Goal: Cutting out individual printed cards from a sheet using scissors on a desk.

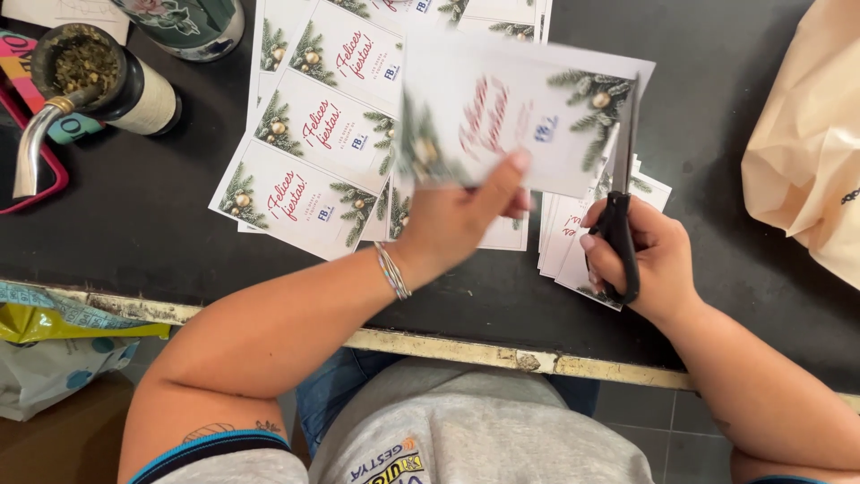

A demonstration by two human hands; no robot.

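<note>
**Inspector:** Starting at the far left. What is sitting on the black table (134, 224)?

**Assistant:** A gourd cup (85, 67) packed with green herb is standing near the top corner, with a metal straw (36, 143) leaning out of it toward the table edge. Just right of it, an uncut printed sheet (309, 134) of greeting cards is lying flat, showing pine sprigs and red script.

**Inspector:** And the left hand (452, 220)?

**Assistant:** It is holding up a single cut card (528, 121), thumb on the near face and the other fingers hidden behind, so the fingers are clamped on the card's lower edge. The card is hovering above the sheet, blurred. A beaded bracelet (391, 271) is circling that wrist.

**Inspector:** The right hand (649, 260)?

**Assistant:** It is gripping black-handled scissors (623, 206), fingers threaded through the loops and closed round them. The blades are pointing upward, meeting the card's right edge; I cannot tell how far they are parted.

**Inspector:** Beneath that hand?

**Assistant:** A loose stack of cut cards (560, 237) is lying on the table. At the far right, a tan paper bag (802, 152) is resting.
</note>
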